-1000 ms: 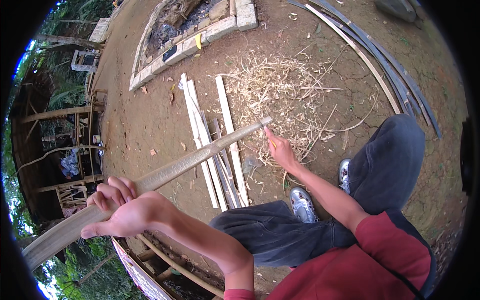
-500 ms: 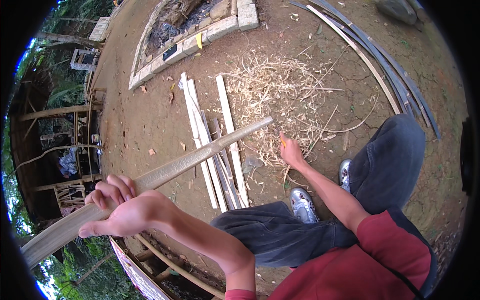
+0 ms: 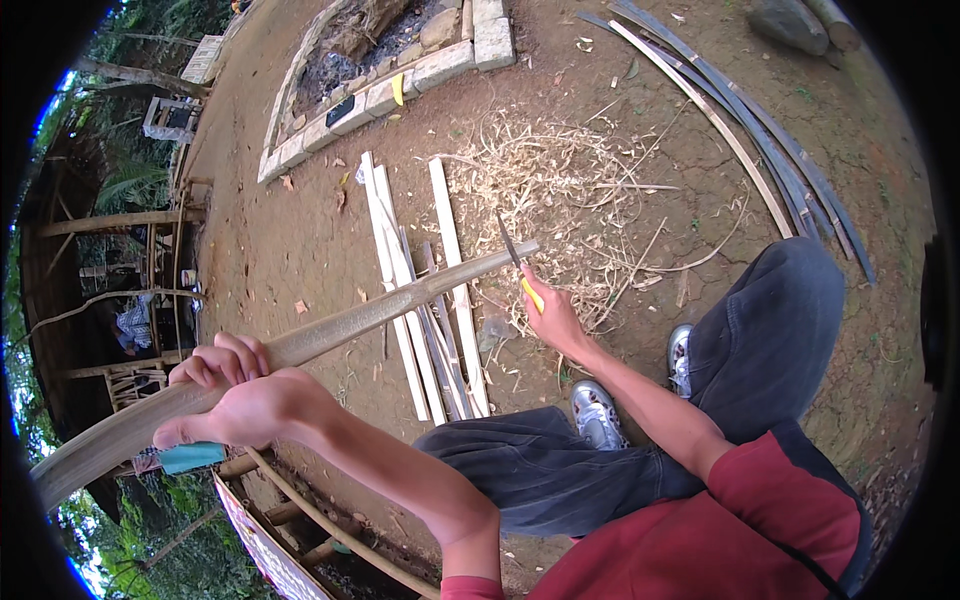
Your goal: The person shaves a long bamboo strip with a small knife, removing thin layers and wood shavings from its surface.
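A long split bamboo strip (image 3: 375, 308) slants across the view, from the lower left up to a narrow tip near the middle. My left hand (image 3: 235, 392) is closed around its wide part. My right hand (image 3: 556, 312) grips a knife with a yellow handle (image 3: 532, 295). The dark, thin blade (image 3: 508, 238) lies against or just across the strip near its tip; whether it cuts in, I cannot tell. Below the strip's tip, pale curled shavings (image 3: 550, 175) cover the ground.
Pale cut strips (image 3: 450, 250) lie on the ground between the bamboo and my legs. Long dark strips (image 3: 770, 130) curve at the far right, near a rock (image 3: 788, 24). A block-edged fire pit (image 3: 440, 68) stands at the back. A bamboo structure (image 3: 125, 220) is on the left.
My right hand has moved left and slightly down, bringing the knife to the strip's tip, with the blade now plainly visible. My left hand keeps its hold on the strip.
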Demonstrator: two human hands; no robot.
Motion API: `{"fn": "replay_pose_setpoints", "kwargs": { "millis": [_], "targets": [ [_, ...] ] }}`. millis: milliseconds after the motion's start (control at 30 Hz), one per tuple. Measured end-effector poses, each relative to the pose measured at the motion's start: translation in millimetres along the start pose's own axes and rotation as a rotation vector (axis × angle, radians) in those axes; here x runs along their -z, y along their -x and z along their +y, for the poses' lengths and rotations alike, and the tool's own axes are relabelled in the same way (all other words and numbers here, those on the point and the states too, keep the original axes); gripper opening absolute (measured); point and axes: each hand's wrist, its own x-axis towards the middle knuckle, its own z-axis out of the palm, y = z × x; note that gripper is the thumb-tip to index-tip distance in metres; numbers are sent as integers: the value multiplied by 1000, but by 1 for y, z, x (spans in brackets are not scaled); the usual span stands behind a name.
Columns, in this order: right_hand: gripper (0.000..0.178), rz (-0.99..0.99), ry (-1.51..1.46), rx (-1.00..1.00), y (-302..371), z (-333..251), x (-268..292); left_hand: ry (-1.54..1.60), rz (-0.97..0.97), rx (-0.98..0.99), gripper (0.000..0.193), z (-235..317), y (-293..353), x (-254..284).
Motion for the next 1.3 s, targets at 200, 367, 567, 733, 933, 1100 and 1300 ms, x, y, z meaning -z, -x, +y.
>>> {"fn": "replay_pose_setpoints", "kwargs": {
  "millis": [200, 367, 567, 733, 933, 1100, 1300],
  "targets": [
    [53, -47, -45, 97, 8, -24, 0, 47, -56, 36, 67, -22, -26, 24],
    [50, -78, -14, 190, 5, -32, 1, 2, 89, 148, 67, -20, -37, 42],
    [51, -107, 64, 156, 11, -30, -2, -161, 100, 95, 65, -10, -44, 52],
    [55, -168, 166, 56, 33, -33, 2, -200, 165, 65, 65, -16, -41, 43],
    [56, -171, 158, 115, 35, -38, 4, -286, 216, -16, 68, -13, -44, 39],
    [55, -200, 117, 17, 21, -40, 3, -326, 138, -64, 70, -27, -48, 33],
    [51, -146, 60, 215, 9, -30, -15, -367, 111, -73, 71, -26, -50, 32]
  ]
}}
